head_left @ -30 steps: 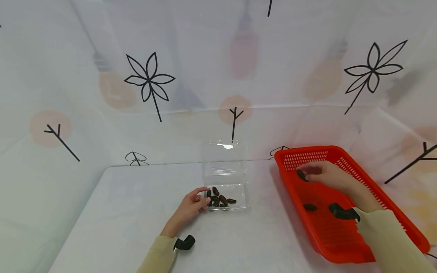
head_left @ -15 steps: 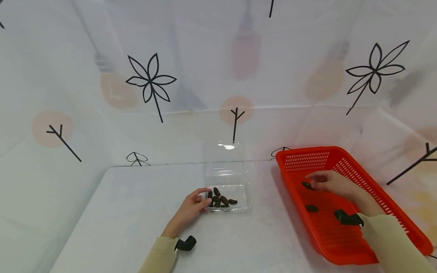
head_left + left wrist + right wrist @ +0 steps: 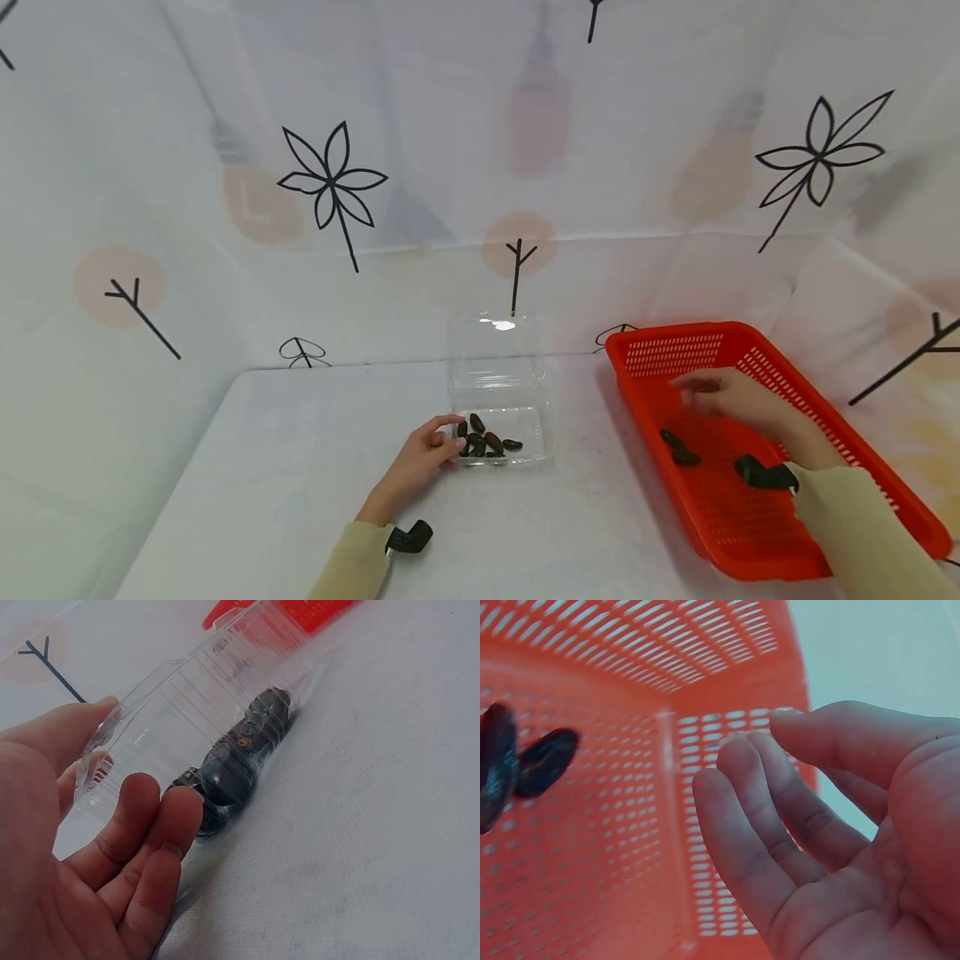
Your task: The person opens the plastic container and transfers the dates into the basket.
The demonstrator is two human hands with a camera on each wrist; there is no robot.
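A clear plastic clamshell box (image 3: 528,429) stands with its lid raised, and several dark, glossy, oval fruits (image 3: 492,442) that look like dates lie in its left part. My left hand (image 3: 422,454) holds the box by its left side. In the left wrist view, my thumb is on the rim and the fingertips are at the wall, close to the fruits. Over the red basket (image 3: 750,533), my right hand (image 3: 731,400) has nothing in it, its fingers loosely bent. Two dark fruits (image 3: 549,761) lie close together on the basket floor, away from these fingers.
The basket has slotted walls and stands at the right of the white table (image 3: 300,475). A patterned cloth (image 3: 420,183) hangs behind the table, close to the raised lid (image 3: 495,342).
My right hand has let go of a dark fruit, which now lies by the other one in the basket, and has risen slightly from it. My left hand stays at the box.
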